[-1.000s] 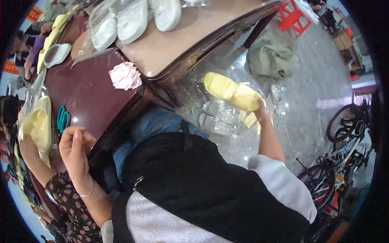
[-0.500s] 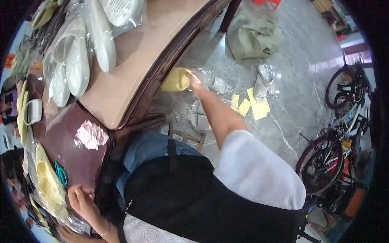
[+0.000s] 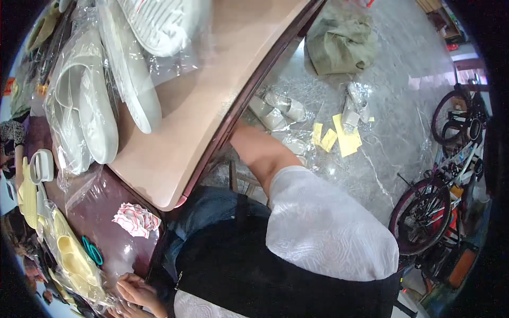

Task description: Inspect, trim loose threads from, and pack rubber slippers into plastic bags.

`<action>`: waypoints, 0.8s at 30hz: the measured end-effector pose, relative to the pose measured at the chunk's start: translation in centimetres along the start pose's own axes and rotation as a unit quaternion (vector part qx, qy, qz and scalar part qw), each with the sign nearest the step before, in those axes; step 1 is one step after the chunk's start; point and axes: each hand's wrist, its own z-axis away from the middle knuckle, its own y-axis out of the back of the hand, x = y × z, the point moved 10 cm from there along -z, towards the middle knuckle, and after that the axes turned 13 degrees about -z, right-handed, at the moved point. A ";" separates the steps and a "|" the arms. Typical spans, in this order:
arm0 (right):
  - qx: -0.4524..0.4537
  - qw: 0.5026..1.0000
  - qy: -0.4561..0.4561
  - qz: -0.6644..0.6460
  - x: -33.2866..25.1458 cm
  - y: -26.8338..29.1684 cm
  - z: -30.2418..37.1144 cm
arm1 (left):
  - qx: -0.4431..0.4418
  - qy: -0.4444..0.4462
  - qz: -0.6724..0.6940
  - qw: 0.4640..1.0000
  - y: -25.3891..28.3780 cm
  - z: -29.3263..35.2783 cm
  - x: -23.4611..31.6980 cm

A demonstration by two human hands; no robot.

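Note:
My right forearm (image 3: 265,151) reaches down past the edge of the tabletop (image 3: 175,153), which hides the hand and anything it may hold. Low on the left, my left hand (image 3: 135,290) hangs over the dark red surface, fingers loosely bent and apart, nothing visible in them. Part of another hand (image 3: 124,310) shows just below it; whose it is I cannot tell. Closest to my left hand are yellow slip-on shoes (image 3: 73,259) in clear plastic and teal-handled scissors (image 3: 92,250). A crumpled pile of red-and-white paper (image 3: 136,219) lies farther up.
White shoes in plastic bags (image 3: 98,116) cover the tabletop's far left. Bagged pale shoes (image 3: 286,106), yellow paper pieces (image 3: 347,138) and a grey-green sack (image 3: 342,45) lie on the floor. Bicycles (image 3: 424,212) stand at the right.
My right hand, which held a yellow shoe beyond the table edge, has gone out of sight beneath it with the shoe. The view has shifted, so the table appears lower and nearer.

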 end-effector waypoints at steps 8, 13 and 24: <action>0.078 0.962 -0.192 0.176 -5.7 9.1 8.0 | -0.092 -0.002 0.053 0.994 -0.9 -0.4 -1.2; -0.225 0.742 -0.215 0.594 -11.1 8.4 18.7 | -0.079 0.010 0.054 0.995 -0.3 -0.5 -0.3; -0.237 0.878 -0.211 0.359 -28.0 -1.3 25.9 | -0.056 -0.340 0.331 0.879 6.4 -2.8 17.9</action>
